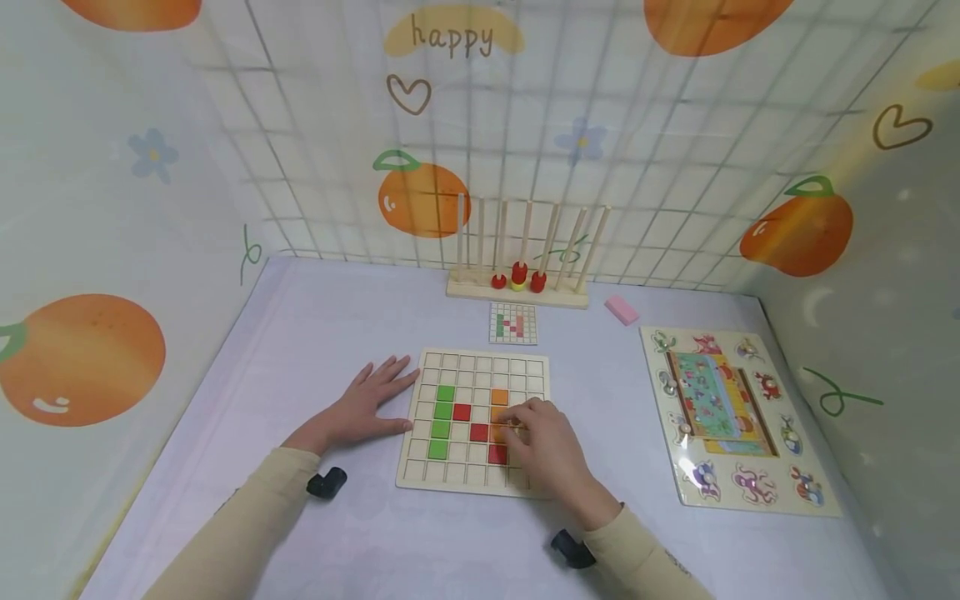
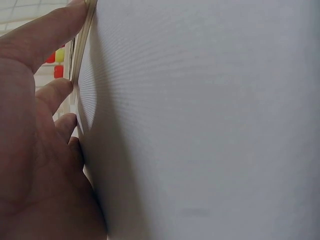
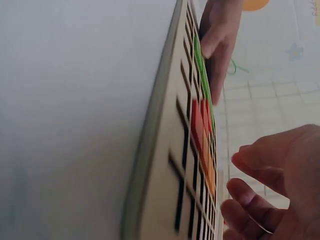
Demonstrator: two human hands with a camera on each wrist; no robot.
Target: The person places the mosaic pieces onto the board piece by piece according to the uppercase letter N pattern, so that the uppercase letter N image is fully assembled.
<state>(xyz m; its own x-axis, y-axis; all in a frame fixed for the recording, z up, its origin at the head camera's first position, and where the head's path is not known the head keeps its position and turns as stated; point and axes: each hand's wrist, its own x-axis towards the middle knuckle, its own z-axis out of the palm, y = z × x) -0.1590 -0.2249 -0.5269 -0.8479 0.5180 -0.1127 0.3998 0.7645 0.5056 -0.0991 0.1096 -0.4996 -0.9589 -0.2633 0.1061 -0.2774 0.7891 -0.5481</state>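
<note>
A square wooden grid board (image 1: 468,477) lies flat on the table, with green tiles (image 1: 438,429), red tiles (image 1: 478,432) and orange tiles (image 1: 499,397) in its cells. My left hand (image 1: 363,406) rests beside the board with its fingers spread, thumb and fingertips touching the left edge. Over the board's right part is my right hand (image 1: 551,450), its fingertips at the orange column. In the right wrist view the thumb and bent fingers (image 3: 245,192) stand apart, with no tile seen between them. My right hand hides some of the board's cells.
Behind the board lies a small pattern card (image 1: 513,323) with matching colours. A wooden peg rack (image 1: 517,292) with red and yellow beads stands at the back. To the right are a pink block (image 1: 622,310) and an animal picture puzzle board (image 1: 738,417).
</note>
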